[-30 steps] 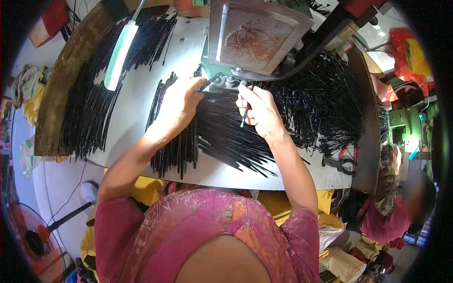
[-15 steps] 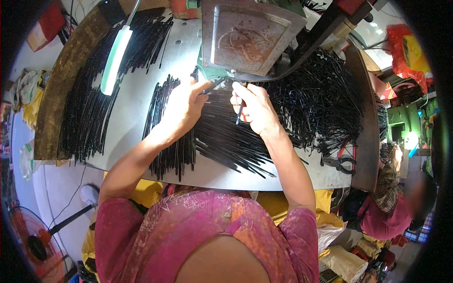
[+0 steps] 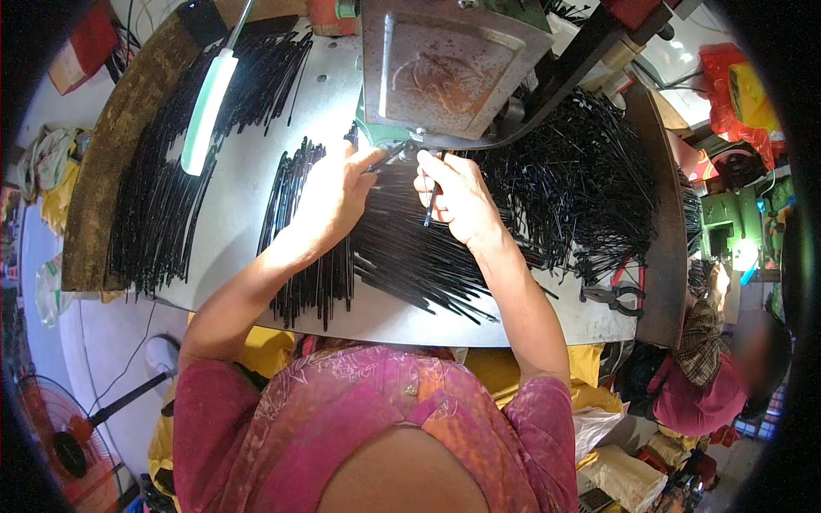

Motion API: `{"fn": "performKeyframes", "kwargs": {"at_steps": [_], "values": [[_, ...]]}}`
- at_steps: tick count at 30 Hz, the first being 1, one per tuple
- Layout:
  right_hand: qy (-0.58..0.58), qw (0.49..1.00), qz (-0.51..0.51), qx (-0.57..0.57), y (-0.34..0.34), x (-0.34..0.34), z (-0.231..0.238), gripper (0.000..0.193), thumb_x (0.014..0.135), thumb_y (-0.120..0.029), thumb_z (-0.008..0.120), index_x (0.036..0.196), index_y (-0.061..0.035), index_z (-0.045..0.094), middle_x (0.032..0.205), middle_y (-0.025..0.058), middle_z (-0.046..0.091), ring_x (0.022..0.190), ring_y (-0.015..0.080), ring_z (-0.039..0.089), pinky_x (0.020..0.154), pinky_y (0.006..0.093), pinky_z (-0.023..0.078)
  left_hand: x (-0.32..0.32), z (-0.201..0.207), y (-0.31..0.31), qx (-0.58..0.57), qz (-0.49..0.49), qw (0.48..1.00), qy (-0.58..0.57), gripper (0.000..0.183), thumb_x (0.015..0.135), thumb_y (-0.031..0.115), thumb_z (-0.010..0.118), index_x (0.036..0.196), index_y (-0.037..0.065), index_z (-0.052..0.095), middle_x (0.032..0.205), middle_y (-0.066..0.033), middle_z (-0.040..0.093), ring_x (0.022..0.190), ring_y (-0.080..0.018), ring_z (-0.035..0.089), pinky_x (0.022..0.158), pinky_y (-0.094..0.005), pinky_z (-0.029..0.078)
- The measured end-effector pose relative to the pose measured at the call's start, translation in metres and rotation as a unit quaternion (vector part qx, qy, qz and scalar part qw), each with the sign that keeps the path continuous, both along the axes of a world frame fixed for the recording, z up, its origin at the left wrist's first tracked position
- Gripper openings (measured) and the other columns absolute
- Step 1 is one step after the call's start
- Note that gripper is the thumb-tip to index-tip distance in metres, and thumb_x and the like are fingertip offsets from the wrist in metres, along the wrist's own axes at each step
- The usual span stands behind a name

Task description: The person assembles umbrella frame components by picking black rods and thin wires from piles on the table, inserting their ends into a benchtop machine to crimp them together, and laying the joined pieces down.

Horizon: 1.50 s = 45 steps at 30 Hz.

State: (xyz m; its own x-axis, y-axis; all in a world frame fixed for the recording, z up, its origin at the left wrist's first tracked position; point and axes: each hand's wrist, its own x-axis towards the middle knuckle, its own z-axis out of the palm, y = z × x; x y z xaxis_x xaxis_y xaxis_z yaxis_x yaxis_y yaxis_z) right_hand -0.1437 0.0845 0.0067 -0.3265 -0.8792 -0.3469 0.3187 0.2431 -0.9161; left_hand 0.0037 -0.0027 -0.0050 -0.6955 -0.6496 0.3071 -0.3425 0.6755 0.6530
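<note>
My left hand (image 3: 335, 192) is at the front of a machine (image 3: 453, 73), thumb and forefinger closed on a slim dark piece (image 3: 391, 157) that points at the machine's working spot. Close beside it, my right hand (image 3: 462, 201) is curled round a thin black rod (image 3: 430, 208), whose lower end sticks out below the fingers. The far ends of both held pieces are hard to make out under the machine. Beneath and between my hands lies a spread of black rods (image 3: 410, 248), and an upright-lying bundle (image 3: 286, 205) of them sits by my left forearm.
More black rods (image 3: 162, 205) cover the left of the metal table (image 3: 231, 214); a tangled heap (image 3: 590, 171) fills its right. Pliers (image 3: 613, 296) lie near the right rim. A lamp (image 3: 208, 115) hangs at left. Another person (image 3: 697, 385) sits at right; a fan (image 3: 68, 449) stands lower left.
My right hand has shifted slightly left with the rod, which now hangs more upright. My left hand stays in nearly the same place.
</note>
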Motion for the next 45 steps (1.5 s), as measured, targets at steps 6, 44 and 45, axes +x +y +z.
{"fn": "performKeyframes", "kwargs": {"at_steps": [6, 44, 45], "values": [[-0.029, 0.999, 0.009, -0.016, -0.001, 0.0, -0.004, 0.021, 0.085, -0.024, 0.05, 0.074, -0.0064, 0.049, 0.058, -0.0034, 0.044, 0.04, -0.0001, 0.032, 0.031, 0.0136, 0.022, 0.008, 0.0, -0.003, -0.216, 0.005, 0.975, -0.044, 0.029, 0.075, 0.002, 0.055, 0.104, 0.005, 0.055, 0.077, -0.0143, 0.05, 0.066, -0.0282, 0.053, 0.06, -0.0334, 0.043], [-0.182, 0.95, -0.202, -0.152, 0.002, -0.021, -0.014, 0.021, 0.085, -0.008, 0.046, 0.097, 0.0086, 0.05, 0.091, 0.019, 0.057, 0.082, 0.0265, 0.06, 0.075, 0.035, 0.051, -0.028, -0.003, -0.015, 0.644, -0.004, 0.713, 0.278, 0.015, 0.08, 0.022, 0.057, 0.081, 0.008, 0.054, 0.067, -0.0056, 0.058, 0.055, -0.0121, 0.052, 0.052, -0.0234, 0.043], [-0.191, 0.944, -0.212, -0.167, 0.001, -0.022, -0.016, 0.018, 0.084, -0.006, 0.048, 0.093, 0.0094, 0.051, 0.088, 0.0212, 0.058, 0.079, 0.0284, 0.061, 0.072, 0.0365, 0.053, -0.03, -0.003, -0.017, 0.629, 0.012, 0.727, 0.277, 0.012, 0.08, 0.019, 0.056, 0.084, 0.008, 0.054, 0.066, -0.0049, 0.058, 0.052, -0.0121, 0.053, 0.046, -0.0233, 0.042]]}}
